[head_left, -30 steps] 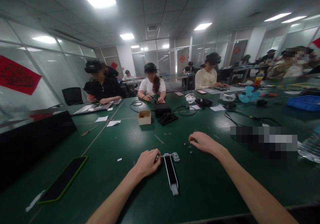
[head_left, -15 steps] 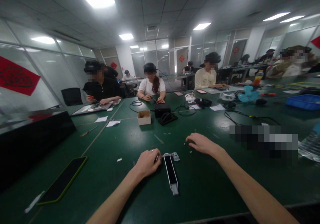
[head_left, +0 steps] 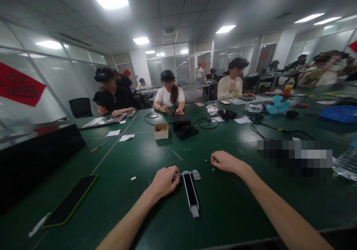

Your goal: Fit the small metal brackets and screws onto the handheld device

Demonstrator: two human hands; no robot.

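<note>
My left hand (head_left: 165, 181) is closed around the left end of a metal bracket (head_left: 196, 174) in front of me; its fingertips are partly hidden. From the bracket a narrow white-framed device with a black face (head_left: 190, 190) extends toward me, lying on the green table. Farther right, my right hand (head_left: 224, 161) rests on the table with its fingers curled in and pressed together. Whatever its fingertips hold, if anything, is hidden. Two tiny pale parts (head_left: 213, 169) lie just left of that hand.
A phone with a green edge (head_left: 71, 201) lies at the left, near a black panel (head_left: 36, 164). Ahead stand a small open box (head_left: 161, 131) and a black device (head_left: 181, 123). A screwdriver (head_left: 99, 146) lies beyond the phone. People sit across the table.
My right hand has shifted slightly right and its fingers have curled in. My left hand and the device have stayed in place. Across the table, a person in cream has raised a hand.
</note>
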